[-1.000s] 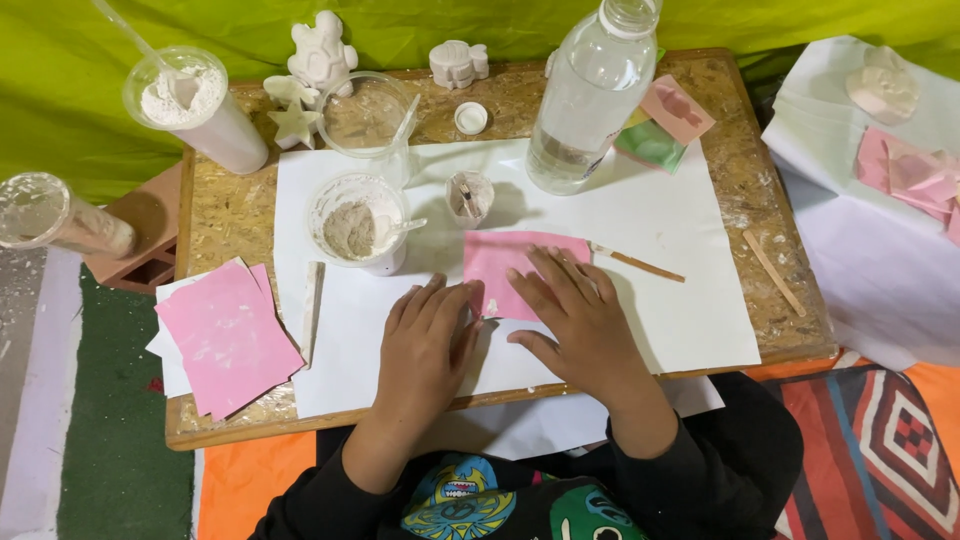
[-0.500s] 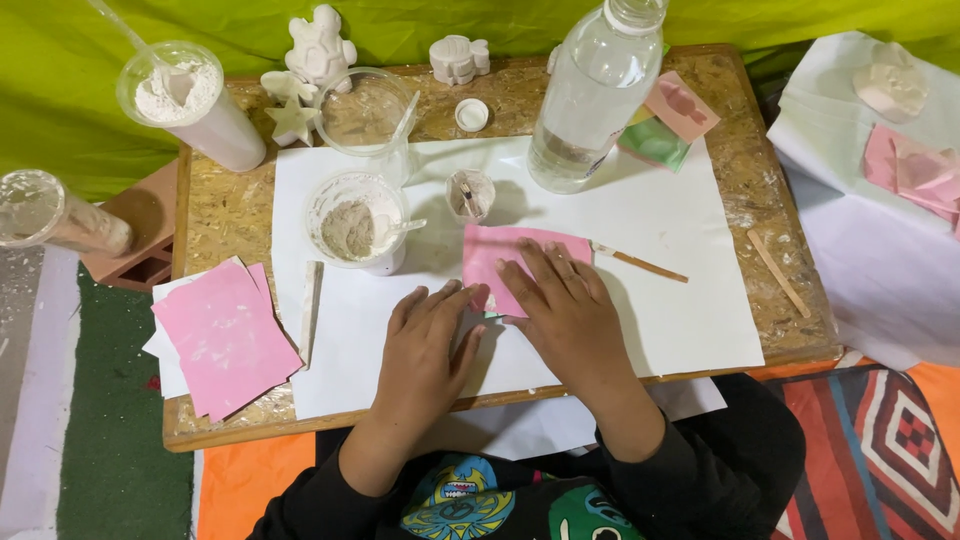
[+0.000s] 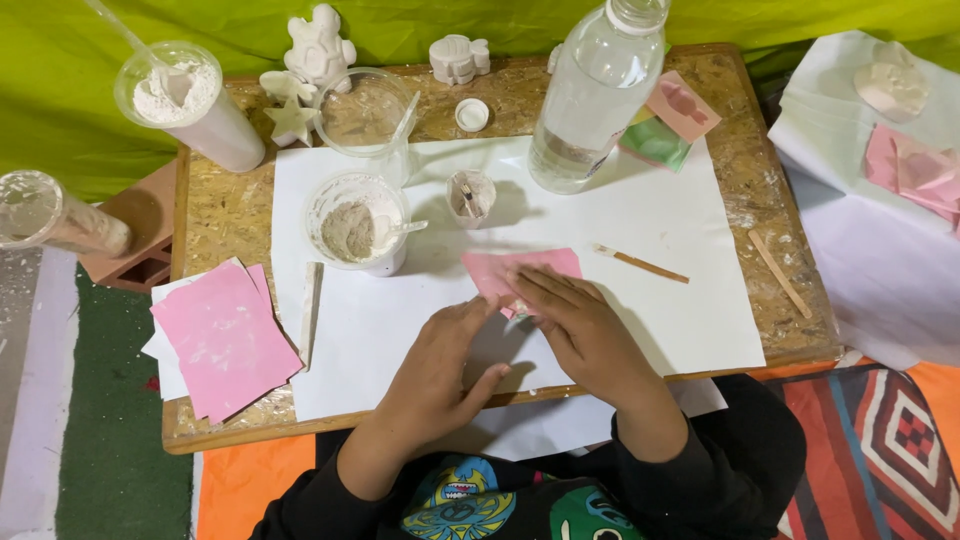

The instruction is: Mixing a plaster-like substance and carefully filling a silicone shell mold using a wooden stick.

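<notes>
Head view: looking down on two bare hands working over a wide white paper sheet [image 3: 640, 330] on a chipboard table [image 3: 230, 215].
Right hand [image 3: 580, 330]: lying fingers-forward on the near edge of a pink rectangular paper piece [image 3: 520, 268], pressing it flat; fingers held together, not gripping.
Left hand [image 3: 445, 360]: resting open just beside the right hand, fingertips reaching toward the pink piece's near left corner; whether it is touching the piece, I cannot tell.
Key relation: the pink piece is lying directly ahead of both hands, its long axis running left to right; the right hand is sitting on it and is the nearer one.
Ahead-right of the hands: a thin wooden stick [image 3: 640, 264] is lying on the white sheet, apart from the pink piece.
Ahead-left: a small clear cup with grey powder and a spoon [image 3: 355, 225] is standing, with a tiny cup [image 3: 470, 195] beside it.
Left of the hands: a stack of pink square sheets [image 3: 225, 335] is lying well apart.
Farther ahead: a clear plastic water bottle [image 3: 590, 100] is standing upright; white plaster figurines [image 3: 318, 50] are sitting at the far edge.
</notes>
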